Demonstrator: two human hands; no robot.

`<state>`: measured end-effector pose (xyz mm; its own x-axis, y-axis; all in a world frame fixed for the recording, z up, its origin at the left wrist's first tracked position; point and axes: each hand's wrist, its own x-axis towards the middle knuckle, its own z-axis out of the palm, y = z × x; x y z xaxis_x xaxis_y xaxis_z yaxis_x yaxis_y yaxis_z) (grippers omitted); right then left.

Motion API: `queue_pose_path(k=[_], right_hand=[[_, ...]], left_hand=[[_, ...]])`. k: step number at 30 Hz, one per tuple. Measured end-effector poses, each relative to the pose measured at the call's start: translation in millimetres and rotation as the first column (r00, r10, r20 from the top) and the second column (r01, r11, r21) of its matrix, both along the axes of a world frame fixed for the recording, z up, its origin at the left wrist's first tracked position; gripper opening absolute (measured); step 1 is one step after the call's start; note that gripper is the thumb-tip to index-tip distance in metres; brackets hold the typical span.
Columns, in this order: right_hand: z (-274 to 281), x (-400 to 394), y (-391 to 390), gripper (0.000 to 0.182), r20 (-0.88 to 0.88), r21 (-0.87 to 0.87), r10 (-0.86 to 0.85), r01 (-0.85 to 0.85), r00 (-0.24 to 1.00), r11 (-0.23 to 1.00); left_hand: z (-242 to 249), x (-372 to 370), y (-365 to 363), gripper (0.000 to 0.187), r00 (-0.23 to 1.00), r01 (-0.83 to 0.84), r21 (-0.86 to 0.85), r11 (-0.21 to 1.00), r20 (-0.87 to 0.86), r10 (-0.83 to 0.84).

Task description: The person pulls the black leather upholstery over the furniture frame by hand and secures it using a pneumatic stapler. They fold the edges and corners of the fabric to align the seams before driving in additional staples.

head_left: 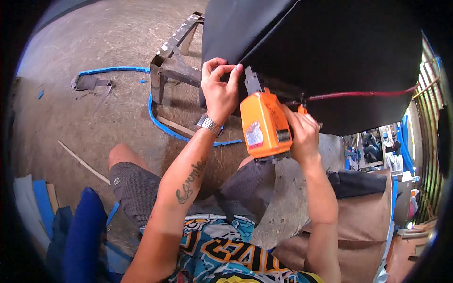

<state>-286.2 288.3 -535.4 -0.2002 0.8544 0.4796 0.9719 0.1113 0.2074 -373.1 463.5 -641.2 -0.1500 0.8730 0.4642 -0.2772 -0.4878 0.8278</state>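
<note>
My right hand (304, 137) is wrapped round the handle of an orange staple gun (265, 120), and the gun's narrow metal nose points up at the black upholstery sheet (349, 52). From the tool's handle end a red air hose (363, 94) runs off to the right. My left hand (220, 90) pinches the lower edge of the black sheet between thumb and fingers, just left of the gun's nose. The sheet hangs over a large piece, and a fold runs up from near my left fingertips.
A worn trestle (163, 78) stands under the sheet's left side. Blue foam strips (163, 127) and scraps lie on the concrete floor (61, 108). At lower left is a blue roll (85, 231). Brown sheet material (358, 217) sits at right, with cluttered shelves (373, 146) behind.
</note>
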Motion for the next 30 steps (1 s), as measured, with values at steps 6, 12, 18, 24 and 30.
queue_pose_path(k=[6,12,18,24,30], right_hand=[[-3.1,3.0,15.4,0.058,0.004,0.04,-0.029,0.029,1.0,0.999],[-4.2,2.2,17.5,0.057,0.051,0.044,-0.025,0.023,0.998,0.999],[-2.3,2.1,21.0,0.058,0.058,0.019,-0.037,0.036,0.998,0.999],[-6.2,6.9,22.0,0.053,0.059,0.021,-0.032,0.031,0.998,0.999],[-8.8,2.6,16.9,0.05,0.023,0.034,-0.022,0.021,1.0,0.999]], left_hand=[[1.6,0.5,-0.1,0.015,1.0,0.009,-0.014,1.0,0.006,-0.009],[1.6,0.3,1.8,0.015,0.998,0.053,-0.035,0.998,0.037,-0.052],[1.8,-0.6,1.0,0.015,0.999,0.046,-0.04,0.998,0.023,-0.045],[-0.6,1.6,1.0,0.015,1.0,0.005,-0.001,1.0,-0.001,-0.005],[-32.8,-5.0,-3.1,0.019,0.985,-0.089,0.123,0.988,-0.136,0.106]])
